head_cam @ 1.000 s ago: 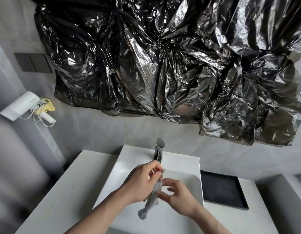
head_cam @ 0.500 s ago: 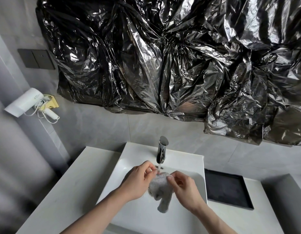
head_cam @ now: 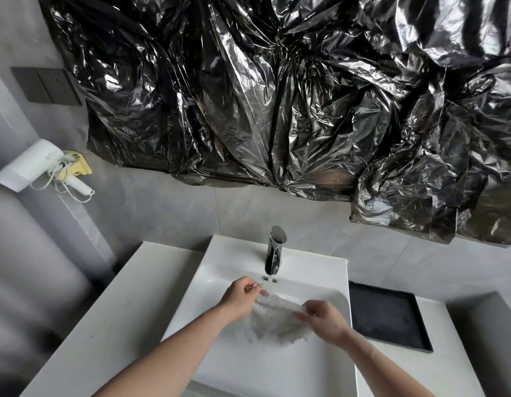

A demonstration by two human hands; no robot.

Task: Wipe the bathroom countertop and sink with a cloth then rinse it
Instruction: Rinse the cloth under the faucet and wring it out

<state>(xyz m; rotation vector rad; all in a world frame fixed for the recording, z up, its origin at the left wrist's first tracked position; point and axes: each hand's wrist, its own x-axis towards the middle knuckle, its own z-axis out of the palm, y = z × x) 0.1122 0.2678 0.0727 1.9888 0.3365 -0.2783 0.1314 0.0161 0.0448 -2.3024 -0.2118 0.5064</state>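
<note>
1. Left hand [head_cam: 239, 300]: fingers curled, pinching the left upper edge of the cloth [head_cam: 275, 320].
2. Right hand [head_cam: 326, 320]: fingers curled, pinching the right upper edge of the cloth.
3. Cloth: pale grey, stretched open between both hands, hanging over the basin of the sink [head_cam: 257, 365], just in front of the chrome tap [head_cam: 273, 250].
4. Surface [head_cam: 105, 319]: white, either side of the sink; a black tray [head_cam: 387, 316] lies on it to the right.
5. Wall: crumpled black plastic sheeting [head_cam: 277, 96] above; white hair dryer [head_cam: 30, 166] mounted at left.
</note>
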